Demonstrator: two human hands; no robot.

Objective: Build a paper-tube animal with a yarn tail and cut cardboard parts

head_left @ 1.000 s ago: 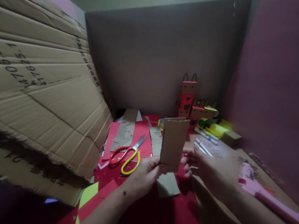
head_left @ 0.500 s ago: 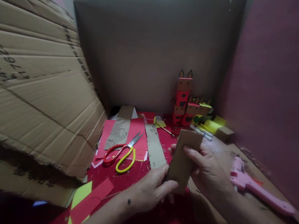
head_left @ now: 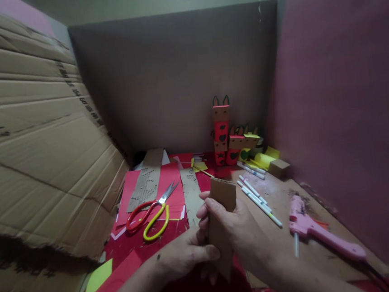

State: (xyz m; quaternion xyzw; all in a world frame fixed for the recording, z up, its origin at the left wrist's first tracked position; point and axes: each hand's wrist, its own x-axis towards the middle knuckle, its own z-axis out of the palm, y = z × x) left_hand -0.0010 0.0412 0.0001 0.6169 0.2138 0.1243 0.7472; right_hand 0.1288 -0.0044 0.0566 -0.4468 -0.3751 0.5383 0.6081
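Observation:
A brown piece of cardboard (head_left: pixel 222 234) is held upright between both hands, low in the middle of the head view. My left hand (head_left: pixel 190 251) grips its lower left edge, thumb across the near face. My right hand (head_left: pixel 231 220) is closed round its upper part, with the thumb on the face and fingertips showing past the left edge. To the left lie scissors (head_left: pixel 155 211) with one red and one yellow handle, blades parted, on red paper (head_left: pixel 170 180). Just beyond my hands is a cardboard strip (head_left: pixel 191 191).
A pink glue gun (head_left: pixel 324 232) and several white markers (head_left: pixel 259 204) lie on a cardboard sheet (head_left: pixel 283 192) at right. Paper-and-cardboard animal figures (head_left: pixel 222 130) stand at the back. A large cardboard panel (head_left: pixel 46 159) leans in from the left, and a pink wall (head_left: pixel 341 106) rises right.
The view has shifted, so the scene sits further left and more markers show. The cardboard piece has turned more upright, and my right hand has moved left with it.

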